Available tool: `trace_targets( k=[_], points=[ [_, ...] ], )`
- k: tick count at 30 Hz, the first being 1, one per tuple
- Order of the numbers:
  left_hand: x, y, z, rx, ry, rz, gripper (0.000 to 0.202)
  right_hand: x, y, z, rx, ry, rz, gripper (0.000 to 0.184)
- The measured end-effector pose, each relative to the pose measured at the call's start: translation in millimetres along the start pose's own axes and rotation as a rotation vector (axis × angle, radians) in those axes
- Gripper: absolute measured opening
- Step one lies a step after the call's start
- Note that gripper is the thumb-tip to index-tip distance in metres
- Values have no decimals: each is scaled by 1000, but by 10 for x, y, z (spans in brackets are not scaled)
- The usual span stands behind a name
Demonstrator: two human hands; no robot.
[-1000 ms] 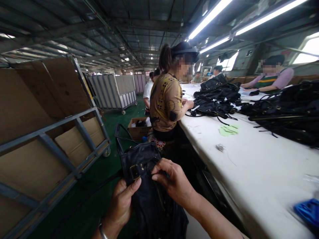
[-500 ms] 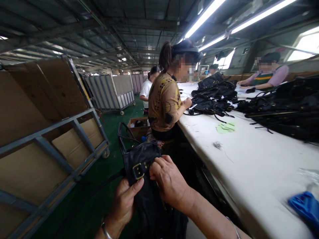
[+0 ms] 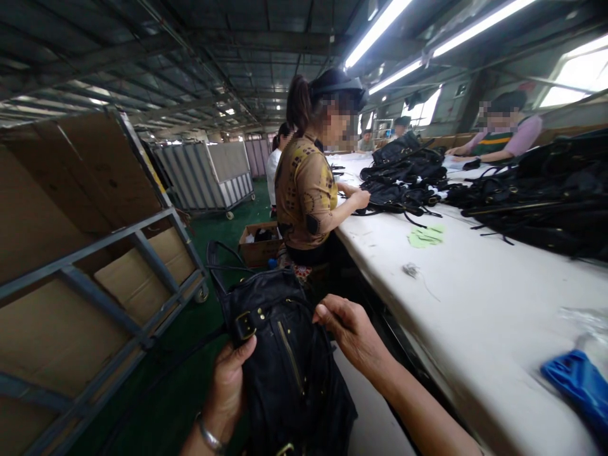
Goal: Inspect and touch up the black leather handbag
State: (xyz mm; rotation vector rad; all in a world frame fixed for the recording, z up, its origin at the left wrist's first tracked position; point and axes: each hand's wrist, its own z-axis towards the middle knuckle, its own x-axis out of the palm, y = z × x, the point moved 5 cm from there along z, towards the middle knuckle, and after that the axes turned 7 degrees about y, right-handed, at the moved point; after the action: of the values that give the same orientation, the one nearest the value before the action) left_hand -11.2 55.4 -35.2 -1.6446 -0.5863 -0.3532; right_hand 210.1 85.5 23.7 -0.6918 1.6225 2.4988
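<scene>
A black bag [image 3: 273, 354] with brass buckles and a slanted zipper is held in front of me. My left hand [image 3: 230, 377] grips its left edge, thumb on the front just below a buckle [image 3: 245, 325]. The straps [image 3: 218, 269] stick up from its far end. My right hand [image 3: 349, 326] is just off the bag's upper right side, fingers curled with thumb and forefinger pinched together. Whether anything is between those fingertips is too small to tell.
To the right runs a long white table [image 3: 465, 304] with black bags [image 3: 560, 196] piled on it, green scraps [image 3: 426, 237] and a blue pouch [image 3: 577, 386]. A co-worker [image 3: 306, 190] sits ahead at its edge. A wheeled cart [image 3: 137, 240] with cardboard stands left; a box [image 3: 260, 246] is on the floor.
My right hand has come away from the bag's flap to the right, in a pinch. The bag has turned, showing more of its zippered front. My left hand keeps its hold.
</scene>
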Motion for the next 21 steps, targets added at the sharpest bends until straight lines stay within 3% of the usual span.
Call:
trace_targets(
  k=[3,4,7,10,12,15,21],
  points=[
    [-147,134,58,-108,1,-155,33,3,-100,-45,34,-42,-104,13],
    [-190,185,84,-142,39,-209,26,11,-147,-64,50,-48,-116,17],
    [-268,314,159,-206,259,-350,22,78,-305,-132,106,-17,-78,33],
    [-259,374,182,-235,528,-438,37,185,-428,-199,150,30,-13,27],
    [-229,389,172,-261,645,-477,44,246,-464,-226,160,26,-1,22],
    [-185,396,165,-273,703,-509,47,318,-451,-233,152,-4,-42,15],
    [-165,428,206,-268,704,-508,48,359,-369,-179,114,-8,-133,17]
  ],
)
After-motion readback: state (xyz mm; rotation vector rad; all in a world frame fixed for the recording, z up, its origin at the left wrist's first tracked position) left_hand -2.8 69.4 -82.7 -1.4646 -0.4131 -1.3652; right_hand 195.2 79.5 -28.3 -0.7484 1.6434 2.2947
